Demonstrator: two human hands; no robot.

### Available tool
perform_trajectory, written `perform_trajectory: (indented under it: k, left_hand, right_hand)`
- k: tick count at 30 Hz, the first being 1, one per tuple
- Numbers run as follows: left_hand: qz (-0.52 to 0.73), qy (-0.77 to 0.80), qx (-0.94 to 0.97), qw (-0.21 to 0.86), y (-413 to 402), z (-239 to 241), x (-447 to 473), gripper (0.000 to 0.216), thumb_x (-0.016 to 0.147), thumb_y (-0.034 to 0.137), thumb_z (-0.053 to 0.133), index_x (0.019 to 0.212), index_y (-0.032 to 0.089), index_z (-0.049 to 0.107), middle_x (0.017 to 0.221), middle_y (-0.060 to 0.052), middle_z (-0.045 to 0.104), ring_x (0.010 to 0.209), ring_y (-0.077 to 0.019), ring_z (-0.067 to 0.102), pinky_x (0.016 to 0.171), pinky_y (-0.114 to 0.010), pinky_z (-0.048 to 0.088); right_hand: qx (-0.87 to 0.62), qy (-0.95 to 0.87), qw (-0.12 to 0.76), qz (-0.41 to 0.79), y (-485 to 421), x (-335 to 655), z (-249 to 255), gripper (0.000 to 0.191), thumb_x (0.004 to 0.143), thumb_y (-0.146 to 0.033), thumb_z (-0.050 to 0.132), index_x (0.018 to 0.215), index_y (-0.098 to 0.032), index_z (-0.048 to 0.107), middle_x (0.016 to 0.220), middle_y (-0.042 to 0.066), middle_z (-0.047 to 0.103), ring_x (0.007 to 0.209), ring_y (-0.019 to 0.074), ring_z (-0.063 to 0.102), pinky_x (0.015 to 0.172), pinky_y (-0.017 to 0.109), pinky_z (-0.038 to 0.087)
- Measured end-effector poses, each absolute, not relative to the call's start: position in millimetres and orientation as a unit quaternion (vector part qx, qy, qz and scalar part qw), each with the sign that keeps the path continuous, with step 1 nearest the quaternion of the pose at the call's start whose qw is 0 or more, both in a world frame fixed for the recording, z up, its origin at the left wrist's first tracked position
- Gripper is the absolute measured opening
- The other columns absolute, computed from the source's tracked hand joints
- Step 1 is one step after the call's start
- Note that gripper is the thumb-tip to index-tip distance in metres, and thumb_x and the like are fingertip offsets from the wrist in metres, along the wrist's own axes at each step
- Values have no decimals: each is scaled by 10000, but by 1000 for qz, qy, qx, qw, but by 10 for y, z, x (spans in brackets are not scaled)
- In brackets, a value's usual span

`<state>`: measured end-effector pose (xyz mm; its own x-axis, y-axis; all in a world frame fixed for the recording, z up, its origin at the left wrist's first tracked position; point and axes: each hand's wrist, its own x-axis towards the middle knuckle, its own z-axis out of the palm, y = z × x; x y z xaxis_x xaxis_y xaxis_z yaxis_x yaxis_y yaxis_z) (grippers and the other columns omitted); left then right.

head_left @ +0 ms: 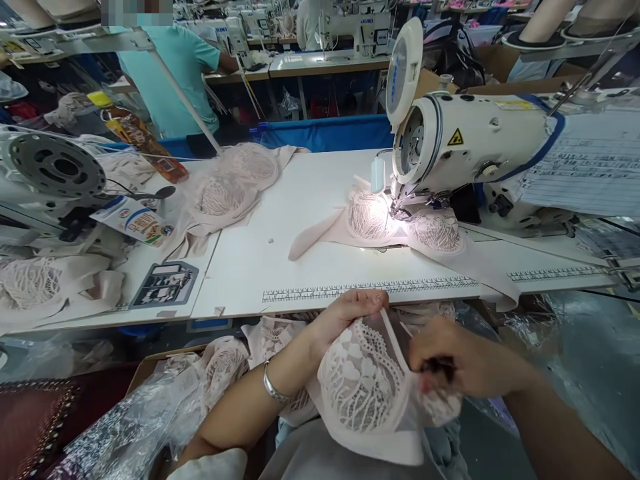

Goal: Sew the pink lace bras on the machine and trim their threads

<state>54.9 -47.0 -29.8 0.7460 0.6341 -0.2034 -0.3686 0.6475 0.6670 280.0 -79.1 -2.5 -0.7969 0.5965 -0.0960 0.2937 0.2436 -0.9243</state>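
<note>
A pale pink lace bra [364, 383] hangs over my lap, below the table's front edge, with one cup facing me. My left hand [345, 317] is closed on its upper edge, thumb and fingers pinching the fabric. My right hand [460, 357] is curled at the inner side of the cup, by a narrow light strip, and is smeared by motion. Something small, dark and reddish shows within its fingers; I cannot make out its kind. Another lace bra [436, 231] lies under the lit needle area of the sewing machine [480, 137].
A ruler strip [330, 292] runs along the front of the white table [250, 267]. More bras [223, 193] lie at left, near a drink bottle [145, 143] and a second machine [50, 173]. Plastic wrapping [135, 413] lies below left. A person in teal [167, 80] sits beyond.
</note>
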Motion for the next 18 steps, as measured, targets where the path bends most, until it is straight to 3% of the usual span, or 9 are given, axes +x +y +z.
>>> perform_trajectory:
  k: [2,4,6,7,11,15,18]
  left_hand:
    - [333,276,455,779,-405,-242,534,367,756,400,825,721,159,550,579,54,493,490,-63,417,502,-192,360]
    - [418,330,597,600,-390,-165,472,224,794,298,798,868,156,641,795,-19,640,697,-120,561,651,-232,454]
    - [482,339,675,444,-453,-82,406,130,858,216,727,968,175,671,963,-62,679,868,-162,599,767,-275,487]
    - [492,330,697,404,-511,-49,384,69,899,196,677,966,179,675,954,-66,682,877,-166,603,772,-282,494]
    - [427,289,767,383,-793,-73,411,154,980,200,576,879,165,687,788,-59,676,767,-167,619,702,-284,516]
    - [386,288,818,314,-966,-340,573,204,951,284,644,1103,153,682,963,-119,721,921,-241,642,814,-383,552]
    - [386,311,820,285,-1003,-523,667,226,959,239,620,1167,156,648,988,-121,717,927,-248,639,806,-395,566]
  right_hand:
    - [-266,-753,179,575,-889,2878,63,439,922,-584,578,668,-247,697,590,-10,550,531,134,485,597,288,404]
    - [-263,-698,264,612,-986,3007,116,483,850,-651,630,573,-255,644,590,5,536,536,158,522,587,313,439]
    - [-290,-634,350,625,-1066,3114,124,490,814,-647,667,531,-256,587,584,15,517,545,183,539,572,340,457]
    - [-327,-608,372,621,-1095,3139,112,474,816,-623,677,542,-251,569,583,13,498,548,187,527,559,341,449]
    - [-503,-572,320,564,-1135,3007,-7,429,824,-610,681,675,-228,556,608,-19,434,572,162,453,520,292,367]
    - [-530,-596,326,508,-1121,2732,-155,466,849,-640,642,682,-219,535,626,-36,413,565,133,403,532,277,346]
    - [-527,-613,350,473,-1130,2619,-223,442,883,-600,625,679,-216,538,630,-32,443,564,130,405,534,276,347]
